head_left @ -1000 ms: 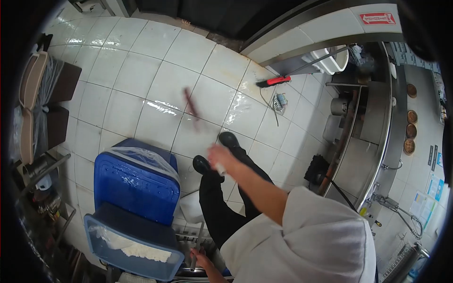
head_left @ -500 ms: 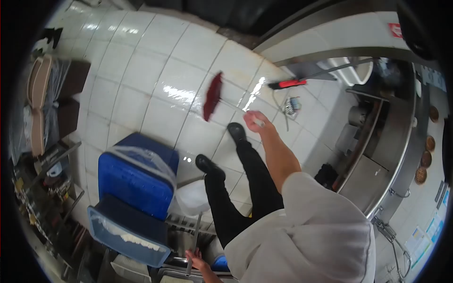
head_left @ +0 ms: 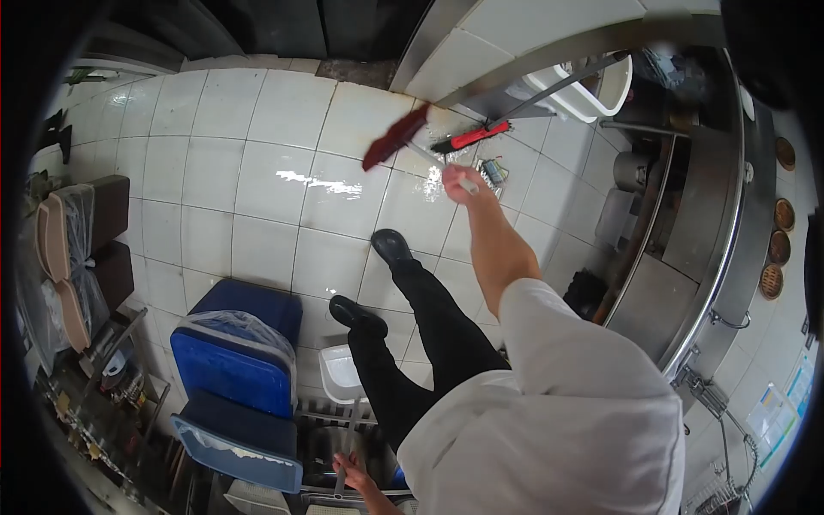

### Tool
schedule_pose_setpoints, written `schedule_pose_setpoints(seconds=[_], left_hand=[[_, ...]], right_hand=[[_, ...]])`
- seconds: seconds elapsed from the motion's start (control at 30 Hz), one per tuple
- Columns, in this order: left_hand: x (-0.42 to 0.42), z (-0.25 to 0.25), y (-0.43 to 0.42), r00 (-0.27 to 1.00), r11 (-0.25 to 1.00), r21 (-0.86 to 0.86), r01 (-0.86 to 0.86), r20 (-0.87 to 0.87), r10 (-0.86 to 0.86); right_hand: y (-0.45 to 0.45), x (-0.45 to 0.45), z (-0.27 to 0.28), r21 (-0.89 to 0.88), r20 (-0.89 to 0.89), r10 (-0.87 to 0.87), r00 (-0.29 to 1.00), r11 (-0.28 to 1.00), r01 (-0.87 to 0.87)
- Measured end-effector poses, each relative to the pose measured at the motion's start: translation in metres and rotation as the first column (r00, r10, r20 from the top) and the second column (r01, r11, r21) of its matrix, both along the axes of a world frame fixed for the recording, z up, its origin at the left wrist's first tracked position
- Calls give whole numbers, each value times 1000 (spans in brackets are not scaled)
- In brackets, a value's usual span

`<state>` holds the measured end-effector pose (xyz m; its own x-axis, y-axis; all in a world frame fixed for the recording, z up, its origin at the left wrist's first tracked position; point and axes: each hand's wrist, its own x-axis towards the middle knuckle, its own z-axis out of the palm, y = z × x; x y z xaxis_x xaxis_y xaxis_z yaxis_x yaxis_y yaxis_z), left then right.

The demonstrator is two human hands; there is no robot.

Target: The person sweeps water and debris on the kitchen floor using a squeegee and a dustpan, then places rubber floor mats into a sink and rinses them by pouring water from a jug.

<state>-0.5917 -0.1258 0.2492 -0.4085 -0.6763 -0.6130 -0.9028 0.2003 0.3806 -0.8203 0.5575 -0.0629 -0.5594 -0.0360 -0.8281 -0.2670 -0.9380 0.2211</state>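
Note:
My right hand (head_left: 461, 183) is closed around the pale handle of a broom with a dark red head (head_left: 396, 137). That head is over the tiled floor, close to a red and black brush (head_left: 472, 137) on a long grey pole. Lower down, my left hand (head_left: 350, 470) is wrapped round a grey handle (head_left: 353, 422), which runs up toward a white pan (head_left: 340, 374) beside my left leg. Whether the handle joins the pan is hard to see.
A blue bin (head_left: 232, 360) with a plastic liner and a grey-blue tub (head_left: 236, 442) stand at the left. Beige and brown containers (head_left: 112, 215) are farther left. A floor drain (head_left: 493, 172) lies near the brush; a steel counter (head_left: 657, 300) runs along the right.
My right hand has moved up and right overall, carrying the dark red broom head toward the red and black brush. My left hand keeps its hold on the grey handle.

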Motion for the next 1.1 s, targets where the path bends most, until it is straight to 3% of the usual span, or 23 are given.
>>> schedule_pose_setpoints(seconds=[0.07, 0.13, 0.27, 0.33, 0.4, 0.47, 0.5, 0.53, 0.57, 0.63, 0.7, 0.73, 0.8, 0.83, 0.9, 0.97, 1.03, 1.1], left_hand=[[9, 3, 15, 995, 997, 41, -65, -69, 68], [13, 3, 18, 999, 1000, 6, -24, -37, 24], [22, -1, 16, 994, 994, 3, 112, 5, -112], [30, 1, 15, 990, 990, 1, 143, 15, -143], [45, 2, 6, 970, 975, 9, 223, 97, -222], [64, -4, 9, 988, 987, 45, 154, 6, -155], [68, -1, 13, 988, 988, 19, 152, 21, -153], [72, -6, 17, 989, 989, -9, 145, 25, -145], [79, -9, 9, 989, 990, 29, 140, 48, -142], [96, -7, 14, 994, 994, 10, 106, 33, -107], [111, -8, 14, 998, 998, -26, 49, 28, -48], [124, -17, 9, 1000, 999, -26, 19, 16, -18], [166, -24, -8, 977, 995, 85, -43, -203, 59], [182, -25, -7, 971, 991, 106, -78, -220, 100], [202, -26, -1, 964, 984, 104, -142, -213, 162], [224, -39, -2, 946, 971, 86, -224, -219, 238], [264, -45, -4, 940, 963, 108, -245, -217, 263], [319, -56, -12, 925, 957, 135, -258, -250, 285]], right_hand=[[4, 32, 25, -115, -54, 91, 994, 989, -97], [-14, 18, 74, -34, -103, 113, 988, 993, -117], [-4, 17, 62, -181, -264, 10, 965, 982, -60], [-1, 21, 40, -295, -255, -38, 966, 955, -40], [-12, 27, 37, -205, -55, -117, 992, 973, 104], [-57, 39, 24, -404, -37, -37, 999, 914, 19], [-86, 45, 55, -76, 33, 289, 957, 955, -286], [-102, 40, 87, 226, 194, 547, 814, 783, -580], [-100, 33, 99, 234, 188, 559, 808, 774, -589], [-115, 55, 111, 366, 340, 776, 531, 411, -835], [-92, 82, 72, 480, 443, 839, 316, 76, -874], [-74, 101, 57, 621, 465, 848, 252, -110, -776], [-84, 127, 57, 522, 576, 800, 170, -198, -830], [-102, 142, 69, 270, 660, 742, 115, -92, -958], [-113, 253, -2, 565, 737, 640, 216, -410, -716], [-138, 259, 115, 335, 653, 748, 118, -145, -931], [-111, 286, 85, 110, 468, 879, 92, 45, -993], [-128, 295, 71, 122, 534, 841, 84, 21, -992]])
